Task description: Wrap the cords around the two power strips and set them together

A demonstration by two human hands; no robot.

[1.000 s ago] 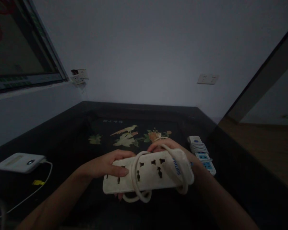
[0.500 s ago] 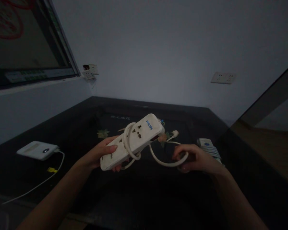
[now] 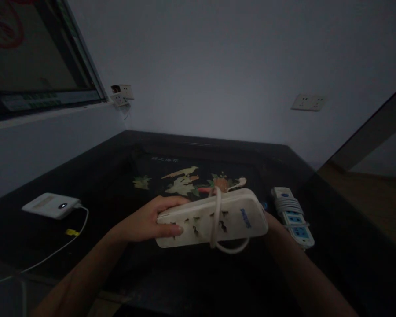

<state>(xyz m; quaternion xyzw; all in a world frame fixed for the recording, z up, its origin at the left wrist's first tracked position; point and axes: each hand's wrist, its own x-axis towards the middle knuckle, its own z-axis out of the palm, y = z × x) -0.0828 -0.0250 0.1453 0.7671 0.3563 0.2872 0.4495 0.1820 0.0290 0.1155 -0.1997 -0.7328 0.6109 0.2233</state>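
Observation:
My left hand (image 3: 148, 222) is closed round the left end of a white power strip (image 3: 201, 222), its thumb on the socket face. The strip lies nearly level above the dark tabletop, face towards me, with blue lettering near its right end. A white cord (image 3: 218, 215) loops round the right half of the strip and sags below it. My right hand (image 3: 273, 224) reaches behind the strip's right end. Its fingers are hidden there, so what they hold does not show.
On the right lies a second power strip (image 3: 298, 226) with blue sockets and its cord (image 3: 288, 204) wrapped round it. At left a white power bank (image 3: 51, 205) has a cable (image 3: 86, 220) plugged in. The dark table (image 3: 198, 140) meets the wall behind.
The power strip has turned from a steep slant to nearly level and shifted right and lower. My right hand, earlier gripping the cord out to the right, has moved behind the strip.

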